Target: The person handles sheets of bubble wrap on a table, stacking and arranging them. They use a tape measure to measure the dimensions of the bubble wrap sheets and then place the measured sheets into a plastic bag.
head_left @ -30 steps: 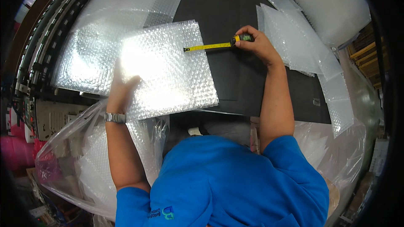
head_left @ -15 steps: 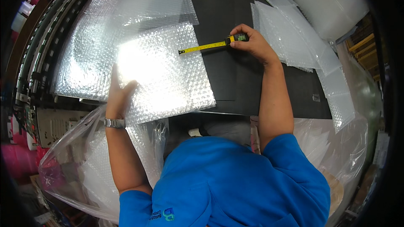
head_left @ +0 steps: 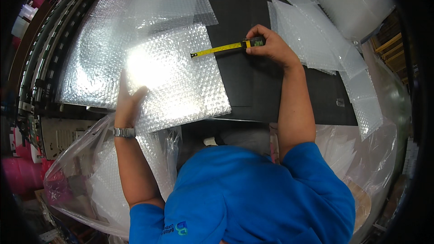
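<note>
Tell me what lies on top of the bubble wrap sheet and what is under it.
On the bubble wrap sheet rest the left hand and the tip of the yellow tape measure, held by the right hand. Under it show more bubble wrap and the black table; anything else beneath is covered.

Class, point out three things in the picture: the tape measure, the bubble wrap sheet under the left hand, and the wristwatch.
tape measure [head_left: 217, 49], head view, on its yellow blade.
bubble wrap sheet [head_left: 181, 81], head view, near its middle.
wristwatch [head_left: 124, 132], head view, on its metal band.
</note>
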`<state>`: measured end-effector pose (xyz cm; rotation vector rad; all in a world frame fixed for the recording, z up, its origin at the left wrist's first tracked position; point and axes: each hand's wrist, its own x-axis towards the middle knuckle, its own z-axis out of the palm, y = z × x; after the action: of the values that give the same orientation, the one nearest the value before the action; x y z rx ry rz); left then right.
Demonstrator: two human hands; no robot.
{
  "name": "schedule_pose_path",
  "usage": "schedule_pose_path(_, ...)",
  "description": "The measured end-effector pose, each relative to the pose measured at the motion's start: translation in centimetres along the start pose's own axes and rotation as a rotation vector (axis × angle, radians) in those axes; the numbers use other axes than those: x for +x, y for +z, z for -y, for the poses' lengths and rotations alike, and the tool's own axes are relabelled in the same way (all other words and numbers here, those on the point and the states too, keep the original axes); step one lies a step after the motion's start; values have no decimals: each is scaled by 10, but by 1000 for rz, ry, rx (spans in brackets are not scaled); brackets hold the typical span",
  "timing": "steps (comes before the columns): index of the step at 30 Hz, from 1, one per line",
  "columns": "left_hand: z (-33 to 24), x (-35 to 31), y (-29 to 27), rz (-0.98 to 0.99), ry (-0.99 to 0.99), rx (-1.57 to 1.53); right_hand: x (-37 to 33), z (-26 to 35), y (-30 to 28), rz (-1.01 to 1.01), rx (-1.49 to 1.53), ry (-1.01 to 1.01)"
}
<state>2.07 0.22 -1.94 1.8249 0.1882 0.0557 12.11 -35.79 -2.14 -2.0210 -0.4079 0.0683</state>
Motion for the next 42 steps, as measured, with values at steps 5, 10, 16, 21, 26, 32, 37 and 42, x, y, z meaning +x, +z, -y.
schedule_pose_path(5, 1, 0, 0, -4, 18, 3, -2, 1, -2, 32, -104, -48)
schedule_pose_path(10, 0, 0, 1, -7, 18, 28, -5, 8, -2, 37, -139, -34)
schedule_pose_path(16, 0, 0, 2, -12, 18, 14, -7, 9, -4, 64, -145, -40)
schedule_pose_path(21, 3, -4, 1, -21, 53, 73, -7, 7, -4, 77, -169, -46)
schedule_pose_path(26, 18, -10, 2, -83, 164, -31, -6, 6, -6, 92, -178, -58)
schedule_pose_path(32, 15, -12, 3, -84, 140, -113, -7, 8, -7, 106, -181, -56)
schedule_pose_path(37, 37, -6, -7, -99, 79, -183, -5, 4, -7, -36, 16, -106)
schedule_pose_path(42, 45, -2, 1, -198, 68, -253, 11, -13, -4, -439, 653, -42)
